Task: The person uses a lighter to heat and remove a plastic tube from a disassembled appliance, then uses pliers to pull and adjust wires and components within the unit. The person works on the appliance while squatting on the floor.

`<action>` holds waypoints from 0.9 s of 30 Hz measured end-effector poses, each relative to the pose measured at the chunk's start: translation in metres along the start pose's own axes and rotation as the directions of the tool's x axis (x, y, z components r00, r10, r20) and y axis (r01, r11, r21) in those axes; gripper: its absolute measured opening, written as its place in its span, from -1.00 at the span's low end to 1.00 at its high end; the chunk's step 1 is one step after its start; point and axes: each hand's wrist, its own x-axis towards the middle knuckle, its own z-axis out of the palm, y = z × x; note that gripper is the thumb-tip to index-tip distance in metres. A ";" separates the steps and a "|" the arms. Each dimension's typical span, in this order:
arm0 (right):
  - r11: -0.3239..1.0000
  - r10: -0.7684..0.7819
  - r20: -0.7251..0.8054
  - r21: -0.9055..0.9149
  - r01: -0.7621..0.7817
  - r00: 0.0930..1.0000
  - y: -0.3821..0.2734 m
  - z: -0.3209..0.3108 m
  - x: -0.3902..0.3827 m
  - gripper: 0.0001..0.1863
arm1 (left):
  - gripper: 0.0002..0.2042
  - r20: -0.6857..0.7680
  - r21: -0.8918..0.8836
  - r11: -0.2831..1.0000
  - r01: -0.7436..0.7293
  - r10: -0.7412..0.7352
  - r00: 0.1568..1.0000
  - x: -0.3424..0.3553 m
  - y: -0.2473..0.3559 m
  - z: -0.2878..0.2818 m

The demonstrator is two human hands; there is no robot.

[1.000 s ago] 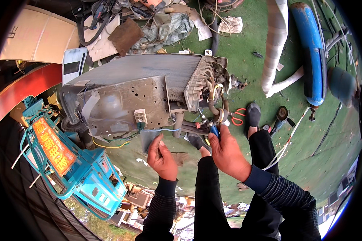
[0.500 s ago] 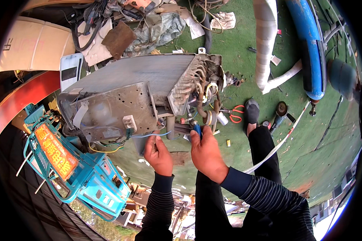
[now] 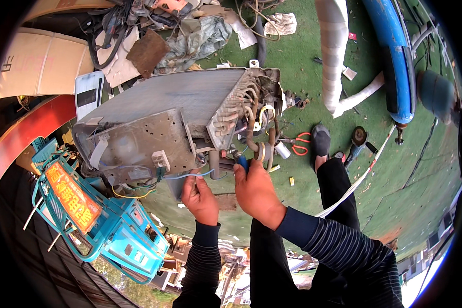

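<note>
A grimy air-conditioner outdoor unit (image 3: 159, 97) with finned coil and bent copper tubes (image 3: 230, 114) lies stripped in front of me. My right hand (image 3: 260, 194) is closed around the blue handle of a tool (image 3: 243, 162); its working end sits by the metal fittings (image 3: 233, 151) below the tubes and is partly hidden. To its left, my left hand (image 3: 200, 197) is closed, fingertips at the lower edge of the unit's drilled metal plate (image 3: 146, 149), beside a loose blue wire (image 3: 190, 175). Whatever those fingers pinch is hidden.
On the green floor lie orange-handled scissors (image 3: 299, 143) and an angle grinder (image 3: 358, 141), near my foot. A blue gas cylinder (image 3: 395, 66) and a wrapped white pipe (image 3: 332, 56) are at the right. Turquoise tricycle (image 3: 123, 231) at left, scrap pile (image 3: 195, 43) behind.
My right hand has shifted slightly left with the blue-handled tool, its wrist turning a little. My left hand stays at nearly the same spot under the plate.
</note>
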 end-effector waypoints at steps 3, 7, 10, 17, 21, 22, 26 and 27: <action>1.000 0.014 0.001 -0.025 -0.014 1.000 0.000 0.001 0.003 -0.53 | -0.76 0.002 -0.026 0.999 0.023 -0.023 1.000 -0.001 -0.001 0.000; 0.996 0.044 0.025 -0.078 -0.042 0.999 -0.009 -0.004 0.005 -0.48 | -0.77 0.000 -0.031 0.999 0.037 -0.037 0.999 -0.001 0.002 0.000; 0.993 0.059 0.024 -0.105 -0.056 0.998 -0.013 -0.004 0.005 -0.48 | -0.77 -0.005 -0.048 0.999 0.018 -0.019 1.000 0.000 -0.002 -0.001; 0.991 0.073 0.046 -0.119 -0.067 0.996 -0.014 -0.005 0.006 -0.48 | -0.78 -0.010 -0.039 0.999 0.013 -0.013 1.000 0.001 -0.006 -0.002; 0.996 0.036 0.020 -0.082 -0.034 0.999 -0.005 -0.001 0.007 -0.50 | -0.77 -0.013 -0.030 1.000 0.002 -0.003 1.000 0.000 -0.002 -0.001; 0.997 0.023 0.009 -0.070 -0.022 1.000 -0.004 -0.001 0.006 -0.50 | -0.77 -0.026 -0.010 1.000 -0.002 0.002 1.000 -0.003 0.004 0.001; 0.999 -0.008 -0.021 -0.034 0.007 1.000 -0.004 -0.003 -0.002 -0.57 | -0.76 -0.070 0.053 0.998 0.031 -0.027 0.997 -0.015 0.006 -0.003; 1.000 0.001 0.009 -0.020 -0.001 1.000 -0.005 -0.009 -0.007 -0.59 | -0.75 -0.079 0.103 0.993 -0.061 0.070 0.994 -0.019 0.003 -0.004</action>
